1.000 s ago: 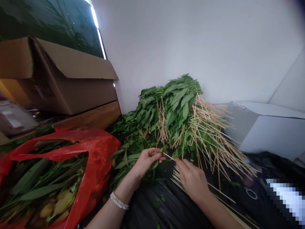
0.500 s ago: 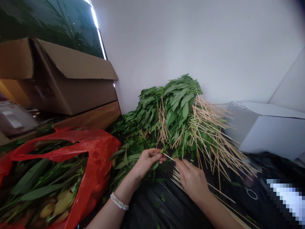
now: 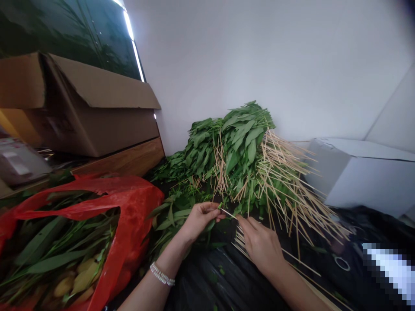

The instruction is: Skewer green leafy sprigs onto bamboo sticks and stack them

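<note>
Between my two hands runs a thin wooden skewer (image 3: 229, 213). My left hand (image 3: 205, 216), with a beaded bracelet at the wrist, pinches a small green leaf stem (image 3: 221, 206) at the skewer's far tip. My right hand (image 3: 259, 239) is closed round the skewer's near end. Beneath the right hand lie several bare skewers (image 3: 240, 241). Beyond both hands rises a pile of skewered green leaves (image 3: 244, 134), with the pale stick ends (image 3: 292, 181) fanned out to the right. Loose leaves (image 3: 175, 216) lie left of my left hand.
A red plastic bag (image 3: 136, 216) of long leaves stands at the left. Behind it is an open cardboard box (image 3: 119, 127). A white box (image 3: 372, 177) stands at the right, by the wall. Black plastic sheeting (image 3: 207, 276) covers the surface. A ring-shaped object (image 3: 342, 263) lies at the right.
Almost nothing differs. Both hands keep the same grip on the skewer and the leaf stem, with only a very slight shift of the fingers.
</note>
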`<act>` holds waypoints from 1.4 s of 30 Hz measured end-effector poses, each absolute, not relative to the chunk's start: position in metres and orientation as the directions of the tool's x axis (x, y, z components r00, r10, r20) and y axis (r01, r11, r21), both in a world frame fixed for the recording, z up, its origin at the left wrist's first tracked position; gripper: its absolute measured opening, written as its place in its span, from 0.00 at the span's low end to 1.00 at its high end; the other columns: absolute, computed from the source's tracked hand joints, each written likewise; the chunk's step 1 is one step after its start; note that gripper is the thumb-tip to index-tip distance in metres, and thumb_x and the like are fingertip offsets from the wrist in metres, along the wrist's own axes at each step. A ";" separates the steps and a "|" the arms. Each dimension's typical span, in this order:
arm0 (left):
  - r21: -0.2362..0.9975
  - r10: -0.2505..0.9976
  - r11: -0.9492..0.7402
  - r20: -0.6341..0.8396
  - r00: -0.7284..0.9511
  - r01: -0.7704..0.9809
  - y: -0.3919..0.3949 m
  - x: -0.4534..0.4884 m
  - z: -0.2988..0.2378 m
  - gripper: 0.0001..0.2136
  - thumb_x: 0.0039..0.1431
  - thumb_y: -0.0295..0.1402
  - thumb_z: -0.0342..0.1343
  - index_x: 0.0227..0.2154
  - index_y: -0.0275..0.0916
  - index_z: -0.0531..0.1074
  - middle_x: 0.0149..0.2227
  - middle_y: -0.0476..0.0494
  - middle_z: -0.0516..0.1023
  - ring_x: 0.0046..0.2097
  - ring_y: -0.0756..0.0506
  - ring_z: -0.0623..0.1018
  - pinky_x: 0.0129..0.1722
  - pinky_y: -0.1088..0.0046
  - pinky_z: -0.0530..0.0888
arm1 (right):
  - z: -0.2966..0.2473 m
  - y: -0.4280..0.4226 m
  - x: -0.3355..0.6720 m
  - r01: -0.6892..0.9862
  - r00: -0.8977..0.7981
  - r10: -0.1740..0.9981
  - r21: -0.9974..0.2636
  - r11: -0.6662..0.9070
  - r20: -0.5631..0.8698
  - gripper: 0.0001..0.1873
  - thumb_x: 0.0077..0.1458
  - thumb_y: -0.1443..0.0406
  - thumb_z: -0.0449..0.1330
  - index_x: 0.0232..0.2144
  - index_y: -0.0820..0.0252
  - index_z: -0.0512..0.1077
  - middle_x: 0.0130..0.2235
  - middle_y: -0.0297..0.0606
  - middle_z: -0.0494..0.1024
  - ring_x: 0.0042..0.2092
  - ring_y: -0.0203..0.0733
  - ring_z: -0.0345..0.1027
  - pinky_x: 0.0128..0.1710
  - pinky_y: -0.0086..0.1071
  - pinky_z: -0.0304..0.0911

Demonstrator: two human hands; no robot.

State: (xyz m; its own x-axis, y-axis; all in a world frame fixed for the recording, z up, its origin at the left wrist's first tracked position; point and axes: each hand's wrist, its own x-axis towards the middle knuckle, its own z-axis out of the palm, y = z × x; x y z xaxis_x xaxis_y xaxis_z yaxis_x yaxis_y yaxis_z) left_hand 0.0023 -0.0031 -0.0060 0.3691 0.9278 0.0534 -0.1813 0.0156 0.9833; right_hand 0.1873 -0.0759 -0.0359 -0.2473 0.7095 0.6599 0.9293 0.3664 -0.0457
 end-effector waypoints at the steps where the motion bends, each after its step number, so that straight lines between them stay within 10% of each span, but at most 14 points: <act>1: 0.985 0.931 0.007 0.057 0.361 -0.174 -0.002 0.003 -0.007 0.17 0.40 0.38 0.68 0.31 0.32 0.75 0.30 0.40 0.80 0.32 0.46 0.79 0.31 0.75 0.72 | -0.036 -0.076 0.187 0.930 -0.247 0.711 -0.044 0.364 0.658 0.19 0.58 0.73 0.46 0.48 0.61 0.68 0.32 0.37 0.73 0.32 0.39 0.69 0.30 0.30 0.59; 42: 0.998 0.861 -0.064 0.063 0.505 -0.016 -0.007 0.010 -0.018 0.13 0.42 0.39 0.66 0.27 0.33 0.77 0.24 0.45 0.78 0.27 0.49 0.76 0.32 0.73 0.72 | -0.041 -0.075 0.176 0.884 -0.213 0.740 -0.197 0.424 0.638 0.16 0.60 0.73 0.44 0.45 0.60 0.67 0.32 0.36 0.73 0.34 0.37 0.70 0.33 0.28 0.60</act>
State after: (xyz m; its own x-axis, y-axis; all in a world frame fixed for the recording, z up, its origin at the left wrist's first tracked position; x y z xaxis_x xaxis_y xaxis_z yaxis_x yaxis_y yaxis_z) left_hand 0.0102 -0.0073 -0.0178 0.5047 0.8609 0.0635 -0.0162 -0.0640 0.9978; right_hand 0.1760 -0.0755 -0.0412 -0.2131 0.7401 0.6379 0.8837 0.4244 -0.1973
